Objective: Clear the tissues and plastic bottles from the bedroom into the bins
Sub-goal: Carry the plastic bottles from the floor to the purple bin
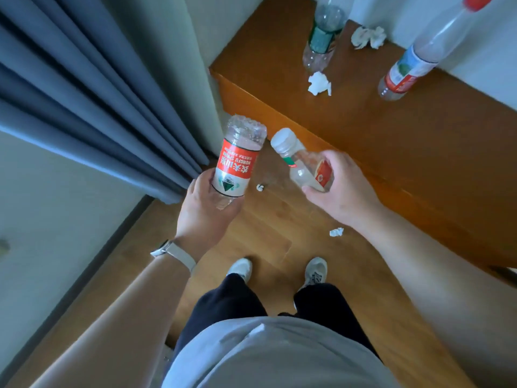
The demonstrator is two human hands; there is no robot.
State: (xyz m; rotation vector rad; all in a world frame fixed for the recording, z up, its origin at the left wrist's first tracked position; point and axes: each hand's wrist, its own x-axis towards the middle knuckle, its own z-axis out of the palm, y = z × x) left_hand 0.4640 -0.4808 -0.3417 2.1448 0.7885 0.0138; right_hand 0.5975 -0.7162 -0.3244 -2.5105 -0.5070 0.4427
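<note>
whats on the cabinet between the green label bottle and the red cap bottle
A crumpled tissue lies between the green-label bottle and the red-cap bottle, back near the wall, in the head view.

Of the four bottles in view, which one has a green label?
The bottle with the green label stands on the wooden surface, farthest left there, between two crumpled tissues. The other three carry red labels.

The orange-brown wooden counter carries a clear plastic bottle with a green label, a clear plastic bottle with a red cap and red-and-white label, and two crumpled white tissues, one just beside the green-labelled bottle's base, one near the wall. The wood-plank floor holds a small white tissue scrap and another crumpled tissue, well apart.
</note>
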